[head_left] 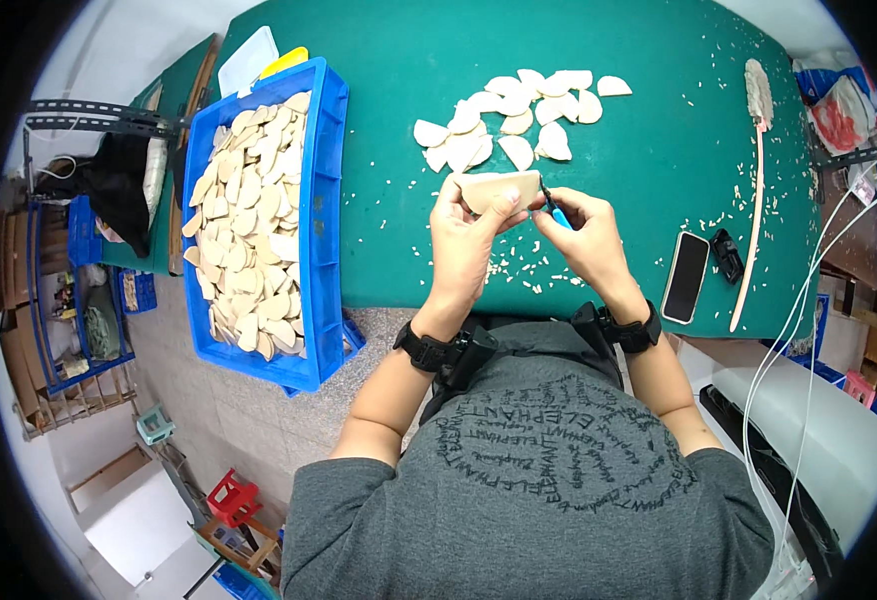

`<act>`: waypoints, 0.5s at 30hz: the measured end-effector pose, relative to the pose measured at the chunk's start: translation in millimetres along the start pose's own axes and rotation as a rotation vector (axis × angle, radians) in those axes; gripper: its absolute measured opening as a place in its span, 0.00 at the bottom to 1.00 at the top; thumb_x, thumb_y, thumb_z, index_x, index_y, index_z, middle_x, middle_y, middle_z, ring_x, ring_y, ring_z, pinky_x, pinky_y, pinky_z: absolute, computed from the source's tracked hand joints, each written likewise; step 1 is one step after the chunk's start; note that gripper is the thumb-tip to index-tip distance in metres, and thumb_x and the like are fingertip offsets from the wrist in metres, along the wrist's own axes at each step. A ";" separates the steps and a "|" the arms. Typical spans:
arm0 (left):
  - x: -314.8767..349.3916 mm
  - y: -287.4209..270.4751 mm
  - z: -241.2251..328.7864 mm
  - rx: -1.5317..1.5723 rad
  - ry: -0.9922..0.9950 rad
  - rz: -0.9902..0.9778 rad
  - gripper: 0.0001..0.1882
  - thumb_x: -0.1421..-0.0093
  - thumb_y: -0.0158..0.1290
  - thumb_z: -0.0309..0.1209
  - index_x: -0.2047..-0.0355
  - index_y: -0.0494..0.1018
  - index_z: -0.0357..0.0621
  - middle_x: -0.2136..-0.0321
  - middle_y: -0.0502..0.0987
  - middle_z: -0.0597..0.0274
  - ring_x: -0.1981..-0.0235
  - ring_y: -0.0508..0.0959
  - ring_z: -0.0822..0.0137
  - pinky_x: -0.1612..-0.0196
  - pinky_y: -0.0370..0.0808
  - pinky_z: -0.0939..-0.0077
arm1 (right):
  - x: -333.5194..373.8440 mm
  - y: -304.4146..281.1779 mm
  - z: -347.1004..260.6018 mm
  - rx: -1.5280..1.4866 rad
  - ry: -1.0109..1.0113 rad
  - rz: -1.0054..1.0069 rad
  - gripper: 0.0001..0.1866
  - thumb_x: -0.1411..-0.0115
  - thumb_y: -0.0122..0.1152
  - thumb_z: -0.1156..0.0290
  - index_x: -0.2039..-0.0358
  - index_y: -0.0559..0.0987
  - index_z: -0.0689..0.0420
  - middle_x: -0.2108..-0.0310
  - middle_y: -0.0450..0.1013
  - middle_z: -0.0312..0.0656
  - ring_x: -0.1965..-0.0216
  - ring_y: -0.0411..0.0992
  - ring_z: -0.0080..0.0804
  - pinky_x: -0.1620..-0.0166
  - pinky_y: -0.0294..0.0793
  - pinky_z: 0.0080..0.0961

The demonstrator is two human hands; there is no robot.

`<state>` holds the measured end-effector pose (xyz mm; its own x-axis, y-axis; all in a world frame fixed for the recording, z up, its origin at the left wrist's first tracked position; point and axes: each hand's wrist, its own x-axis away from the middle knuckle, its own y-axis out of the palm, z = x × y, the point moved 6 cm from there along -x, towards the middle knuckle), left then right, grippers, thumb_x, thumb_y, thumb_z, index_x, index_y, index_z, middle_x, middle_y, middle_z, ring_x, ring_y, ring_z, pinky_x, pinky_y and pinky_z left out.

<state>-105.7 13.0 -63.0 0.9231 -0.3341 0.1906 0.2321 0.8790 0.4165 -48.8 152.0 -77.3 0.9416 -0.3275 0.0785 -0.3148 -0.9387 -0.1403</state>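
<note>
My left hand (462, 240) pinches a cream-coloured, half-round pad (494, 188) between thumb and fingers, above the near part of the green table. Closed around small blue-handled snips (561, 217), my right hand (594, 242) holds their dark blades at the right edge of that pad. Whether the blades touch or cut it is too small to tell. Beyond both hands lies a loose group of similar cream pads (517, 152), some overlapping. Small pale trimmings (534, 272) are scattered on the table beneath and around my hands.
A blue crate (325, 215) full of cream pads stands left of the table's near part. On the right of the green table (619, 140) lie a phone (686, 277), a small black object (727, 256) and a long-handled brush (759, 185). White cables (785, 340) hang at far right.
</note>
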 end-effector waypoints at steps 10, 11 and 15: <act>-17.5 -29.9 11.4 0.030 -0.078 -0.016 0.13 0.42 0.56 0.24 0.60 0.65 0.37 0.61 0.75 0.55 0.62 0.79 0.67 0.61 0.82 0.73 | -9.2 24.6 -5.4 -0.067 0.095 0.019 0.06 0.48 0.59 0.75 0.69 0.80 0.63 0.80 0.68 0.28 0.79 0.60 0.10 0.77 0.58 0.13; -20.3 -36.3 15.5 0.032 -0.080 -0.003 0.13 0.42 0.56 0.23 0.60 0.65 0.37 0.61 0.75 0.55 0.62 0.79 0.67 0.61 0.82 0.73 | -10.0 26.8 -5.8 -0.122 0.126 0.032 0.06 0.47 0.59 0.75 0.69 0.79 0.62 0.80 0.68 0.27 0.80 0.60 0.10 0.77 0.58 0.13; -27.8 -66.7 34.7 0.027 -0.070 0.031 0.12 0.42 0.55 0.23 0.59 0.66 0.37 0.61 0.75 0.55 0.62 0.79 0.66 0.60 0.81 0.72 | -12.8 31.8 2.3 -0.135 0.168 0.076 0.06 0.44 0.59 0.73 0.66 0.79 0.61 0.81 0.67 0.26 0.80 0.62 0.11 0.77 0.61 0.11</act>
<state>-157.4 -48.1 -65.3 0.9058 -0.3303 0.2655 0.1941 0.8803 0.4329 -70.6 126.7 -85.0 0.8850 -0.4007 0.2371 -0.4080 -0.9128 -0.0198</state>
